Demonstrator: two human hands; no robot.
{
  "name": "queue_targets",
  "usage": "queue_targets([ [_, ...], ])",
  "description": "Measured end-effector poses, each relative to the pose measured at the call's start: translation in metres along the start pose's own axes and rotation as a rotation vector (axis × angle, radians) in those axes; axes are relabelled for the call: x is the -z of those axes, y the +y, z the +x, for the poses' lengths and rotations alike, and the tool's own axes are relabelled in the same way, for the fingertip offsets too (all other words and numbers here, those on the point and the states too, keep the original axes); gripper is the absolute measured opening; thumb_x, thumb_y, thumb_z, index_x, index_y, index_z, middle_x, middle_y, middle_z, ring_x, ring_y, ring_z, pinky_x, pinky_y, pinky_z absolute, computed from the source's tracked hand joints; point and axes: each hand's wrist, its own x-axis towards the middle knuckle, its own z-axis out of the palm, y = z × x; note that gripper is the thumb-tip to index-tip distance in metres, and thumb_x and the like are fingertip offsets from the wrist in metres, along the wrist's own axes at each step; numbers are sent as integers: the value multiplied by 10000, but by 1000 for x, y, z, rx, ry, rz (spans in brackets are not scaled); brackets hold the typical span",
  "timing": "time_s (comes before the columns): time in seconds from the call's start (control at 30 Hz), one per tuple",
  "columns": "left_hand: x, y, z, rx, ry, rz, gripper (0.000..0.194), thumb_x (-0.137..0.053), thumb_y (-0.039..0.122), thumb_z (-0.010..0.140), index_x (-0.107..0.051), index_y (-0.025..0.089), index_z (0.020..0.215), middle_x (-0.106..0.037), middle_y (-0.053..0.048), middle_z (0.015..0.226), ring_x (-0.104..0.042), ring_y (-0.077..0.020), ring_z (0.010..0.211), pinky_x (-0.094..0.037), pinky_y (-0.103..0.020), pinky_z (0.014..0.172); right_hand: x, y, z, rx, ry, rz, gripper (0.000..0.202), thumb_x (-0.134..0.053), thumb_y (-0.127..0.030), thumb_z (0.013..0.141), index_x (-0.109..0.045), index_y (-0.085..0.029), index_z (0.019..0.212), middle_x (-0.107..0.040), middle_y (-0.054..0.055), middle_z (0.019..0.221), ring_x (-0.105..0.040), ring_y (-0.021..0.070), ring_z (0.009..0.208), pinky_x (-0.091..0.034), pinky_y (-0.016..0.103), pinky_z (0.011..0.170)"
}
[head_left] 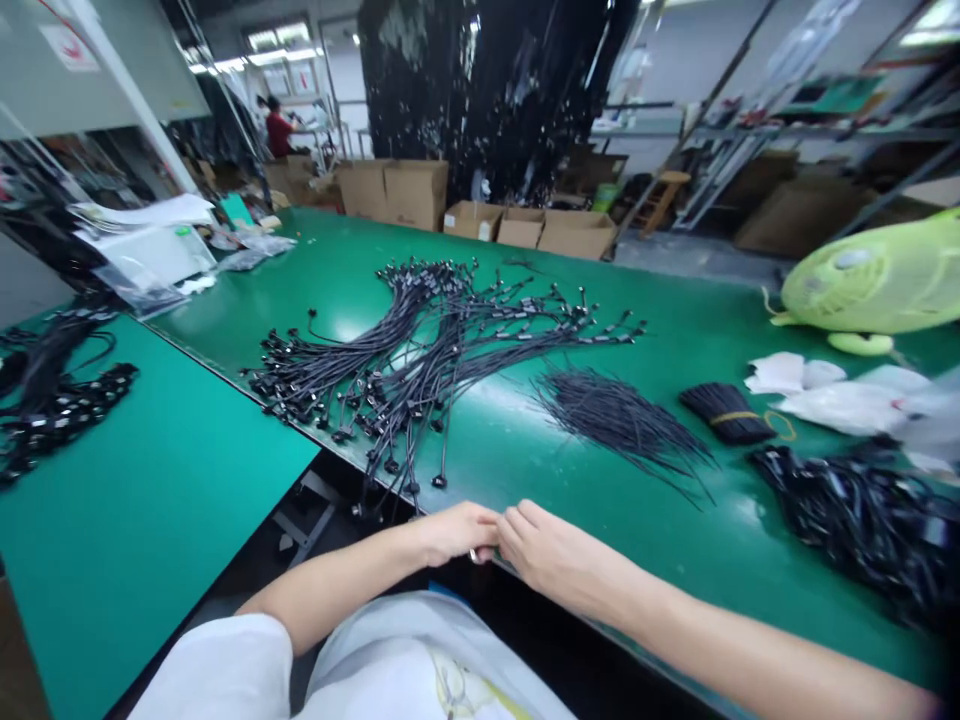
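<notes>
My left hand (461, 532) and my right hand (529, 542) meet at the table's front edge, fingertips touching. Both are closed in a pinch; a small shiny bit shows under the left fingers, too small to name. Beyond them on the green table (495, 430) lie spread bundles of black cables (375, 345) with connector ends, some hanging over the front edge. Right of these is a loose pile of thin black ties (619, 415). Farther right sits a banded black bundle (724, 412).
Black packed cables (855, 520) and plastic bags (862, 400) lie at the right, below a yellow-green cushion-like object (877, 275). More cables (67, 400) rest on the left table. Cardboard boxes (405, 192) stand behind; a person (279, 130) is far off.
</notes>
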Motion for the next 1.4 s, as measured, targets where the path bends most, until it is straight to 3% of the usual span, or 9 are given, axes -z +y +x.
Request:
queue_targets([
  [0.33,-15,6,21,-191,212,29,155,-485,140,812,-617,181,741,-563,23,695,-516,-166,815,-400,-334,915,-44,-18,11,-531,-84,-62,207,-449,12,668,-577,-136,599,-483,98,567,-471,217,547,-288,341,540],
  [0.57,-36,8,58,-86,252,-173,196,-451,63,677,-621,132,746,-509,17,635,-484,-150,701,-434,-375,844,-50,11,-6,-731,-166,343,203,-464,20,705,-580,-146,690,-602,86,649,-599,213,598,-331,293,526],
  [0.7,-37,36,59,-315,346,-300,436,-440,132,766,-628,172,1157,-616,-55,1090,-511,-208,1077,-370,-384,1010,-39,33,-14,-1151,128,757,218,-446,-211,853,-646,-188,768,-670,56,764,-614,188,691,-379,265,586],
  [0.83,-17,54,51,-527,340,-30,402,-499,112,777,-692,221,1113,-533,-60,1285,-425,-223,1236,-308,-381,1093,-43,24,-19,-1507,530,1482,433,-571,-593,723,-653,-169,761,-525,7,561,-414,122,487,-315,249,474],
  [0.93,-7,46,39,-661,286,485,406,-462,26,770,-757,267,910,-585,-38,1177,-437,-213,1177,-299,-389,1083,-54,15,-28,-1527,520,1877,496,-678,-632,593,-631,-153,713,-408,-43,498,-262,68,437,-208,222,434],
  [1.03,-8,29,31,-681,147,797,388,-465,50,786,-765,277,878,-597,-37,1051,-496,-200,1064,-333,-376,1029,-56,14,-40,-1586,531,1734,443,-672,-593,618,-619,-157,683,-504,-14,551,-324,80,460,-245,224,449],
  [1.2,-5,24,30,-410,204,388,305,-446,212,854,-735,173,943,-614,-52,897,-565,-195,916,-442,-334,889,-26,1,-29,-1288,494,1335,310,-492,-429,837,-656,-188,735,-666,39,761,-583,180,727,-433,281,700],
  [1.27,4,30,26,-388,188,277,451,-285,315,947,-699,158,1034,-630,-63,943,-574,-201,957,-449,-339,891,-19,-8,-17,-1151,422,1273,320,-433,-374,891,-635,-195,719,-659,30,752,-579,165,721,-423,271,706],
  [1.4,14,36,7,-434,104,88,584,-323,515,947,-732,130,783,-618,-91,911,-585,-207,887,-449,-349,893,-23,-17,-10,-1101,314,1121,317,-396,-288,946,-609,-191,731,-638,15,753,-554,133,718,-378,230,675],
])
